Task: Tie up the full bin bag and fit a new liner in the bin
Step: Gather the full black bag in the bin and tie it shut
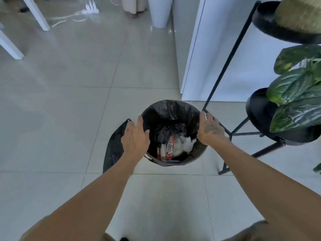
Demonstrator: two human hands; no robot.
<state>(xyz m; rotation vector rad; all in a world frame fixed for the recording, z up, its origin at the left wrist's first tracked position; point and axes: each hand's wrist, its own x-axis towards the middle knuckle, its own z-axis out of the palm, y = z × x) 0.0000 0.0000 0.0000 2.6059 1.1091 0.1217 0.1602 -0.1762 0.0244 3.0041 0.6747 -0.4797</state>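
Observation:
A round bin [199, 153] stands on the tiled floor, lined with a black bin bag [171, 110] folded over its rim. Inside lie white paper, a red and white wrapper [169, 150] and dark rubbish. My left hand [135, 134] rests on the left rim with fingers spread. My right hand [211, 128] lies on the right rim, fingers curled over the edge. A second black bag [112, 150] lies flat on the floor just left of the bin, partly under my left arm.
A black metal plant stand [231, 134] with a dark pot [257, 112] and big green leaves [293, 94] sits close on the right. A white cabinet [205, 54] rises behind the bin. White table legs [36, 14] and cables lie far left.

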